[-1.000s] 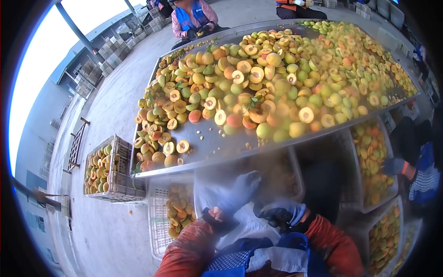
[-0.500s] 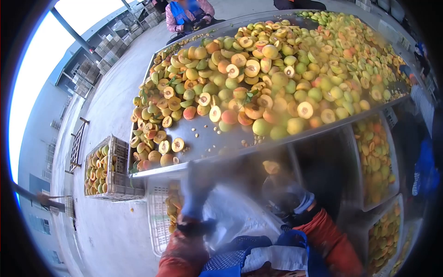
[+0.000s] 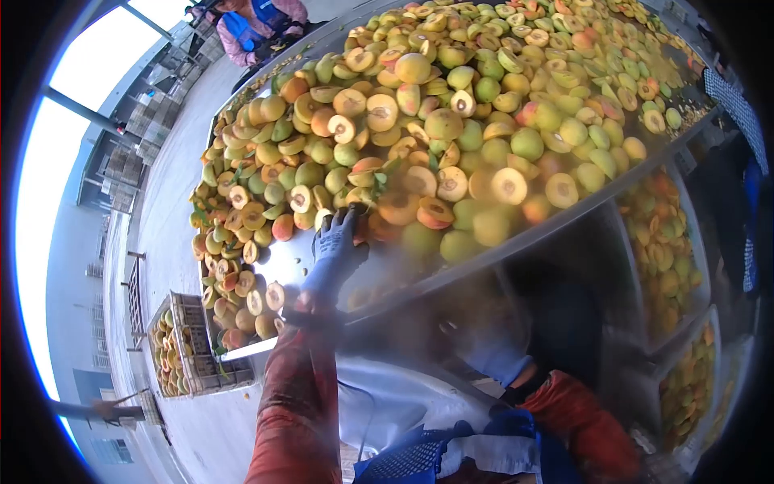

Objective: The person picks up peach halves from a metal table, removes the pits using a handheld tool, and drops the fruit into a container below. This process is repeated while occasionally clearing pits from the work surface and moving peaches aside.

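My left hand (image 3: 332, 252), in a grey-blue glove with dark fingertips, reaches over the table's near edge. Its fingers are stretched out and touch the edge of a heap of peaches (image 3: 380, 113), many cut in half with the stone or hollow showing. Below the table edge, my right hand (image 3: 498, 359) is gloved too and held low in front of my body. Haze and blur hide its fingers, so I cannot see whether it holds anything. The metal table (image 3: 282, 262) shows bare steel left of my left hand.
A crate of peaches (image 3: 181, 347) stands on the floor at the left. More peach-filled bins (image 3: 661, 250) line the right side under the table. Across the table sits a person in a blue vest (image 3: 240, 31). Stacked crates (image 3: 145, 121) stand farther back.
My left hand has moved up and forward from below the table edge onto the peaches. My right hand stays low; the peach seen near it before no longer shows. The view has shifted.
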Action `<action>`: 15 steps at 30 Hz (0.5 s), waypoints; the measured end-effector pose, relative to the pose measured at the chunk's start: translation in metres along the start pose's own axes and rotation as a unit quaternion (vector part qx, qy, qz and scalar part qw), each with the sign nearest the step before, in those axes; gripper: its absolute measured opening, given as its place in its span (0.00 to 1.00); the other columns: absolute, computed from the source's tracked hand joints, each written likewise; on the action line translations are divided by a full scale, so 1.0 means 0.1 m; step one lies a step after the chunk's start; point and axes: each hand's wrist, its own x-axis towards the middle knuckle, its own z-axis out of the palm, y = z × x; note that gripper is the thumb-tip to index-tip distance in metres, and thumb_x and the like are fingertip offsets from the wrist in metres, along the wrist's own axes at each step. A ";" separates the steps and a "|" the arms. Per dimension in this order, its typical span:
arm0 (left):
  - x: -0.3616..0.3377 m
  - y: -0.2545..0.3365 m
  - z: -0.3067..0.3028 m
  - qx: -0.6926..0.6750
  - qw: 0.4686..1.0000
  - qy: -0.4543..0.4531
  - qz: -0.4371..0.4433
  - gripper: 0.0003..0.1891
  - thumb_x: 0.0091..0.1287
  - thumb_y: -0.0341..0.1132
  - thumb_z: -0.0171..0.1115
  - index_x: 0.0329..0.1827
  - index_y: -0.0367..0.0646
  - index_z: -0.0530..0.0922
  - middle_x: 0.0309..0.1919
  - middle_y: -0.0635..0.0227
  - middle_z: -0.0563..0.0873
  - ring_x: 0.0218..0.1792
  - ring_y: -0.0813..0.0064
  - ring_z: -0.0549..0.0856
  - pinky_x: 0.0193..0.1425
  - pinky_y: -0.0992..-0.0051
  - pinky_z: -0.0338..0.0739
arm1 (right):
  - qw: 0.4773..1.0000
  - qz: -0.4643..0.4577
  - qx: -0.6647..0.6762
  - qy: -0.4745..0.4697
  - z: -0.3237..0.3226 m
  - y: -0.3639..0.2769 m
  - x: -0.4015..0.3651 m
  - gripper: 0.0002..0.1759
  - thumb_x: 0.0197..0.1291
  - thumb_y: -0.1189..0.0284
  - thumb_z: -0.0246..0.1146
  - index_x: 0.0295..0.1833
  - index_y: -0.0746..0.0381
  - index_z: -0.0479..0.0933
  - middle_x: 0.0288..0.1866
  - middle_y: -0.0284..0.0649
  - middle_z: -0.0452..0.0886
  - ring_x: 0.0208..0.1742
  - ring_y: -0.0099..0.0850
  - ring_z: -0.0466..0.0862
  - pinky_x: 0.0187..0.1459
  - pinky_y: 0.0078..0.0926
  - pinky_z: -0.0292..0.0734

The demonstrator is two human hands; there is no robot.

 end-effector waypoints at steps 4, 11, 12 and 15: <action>0.12 -0.08 0.01 0.024 0.999 -0.041 0.010 0.31 0.50 0.38 0.63 0.60 0.44 0.69 0.46 0.59 0.79 0.45 0.57 0.79 0.50 0.64 0.73 | 1.000 -0.025 -0.011 0.008 -0.08 -0.04 -0.04 0.23 0.54 0.53 0.56 0.40 0.64 0.74 0.28 0.51 0.80 0.31 0.47 0.81 0.36 0.41 0.75; -1.05 0.08 -0.46 -0.811 0.563 -0.038 -0.156 0.26 0.63 0.42 0.54 0.61 0.36 0.65 0.48 0.55 0.78 0.39 0.65 0.83 0.42 0.71 0.80 | 0.999 -0.046 -0.023 -0.006 -0.33 -0.49 0.00 0.19 0.53 0.57 0.59 0.39 0.62 0.74 0.25 0.50 0.79 0.30 0.47 0.81 0.34 0.40 0.76; -1.19 0.19 -0.46 -0.854 0.492 -0.035 -0.164 0.26 0.63 0.42 0.54 0.61 0.36 0.64 0.49 0.54 0.78 0.40 0.64 0.83 0.43 0.70 0.80 | 0.999 -0.046 -0.012 -0.013 -0.43 -0.64 0.01 0.17 0.52 0.58 0.60 0.38 0.61 0.74 0.25 0.49 0.79 0.30 0.47 0.81 0.33 0.40 0.75; -1.52 0.45 -0.40 -0.740 0.657 -0.001 -0.147 0.28 0.59 0.38 0.62 0.59 0.34 0.65 0.50 0.52 0.78 0.48 0.60 0.80 0.51 0.67 0.76 | 0.992 -0.101 0.057 0.052 -0.54 -0.97 -0.05 0.13 0.53 0.64 0.61 0.43 0.57 0.76 0.25 0.42 0.78 0.20 0.37 0.75 0.26 0.37 0.69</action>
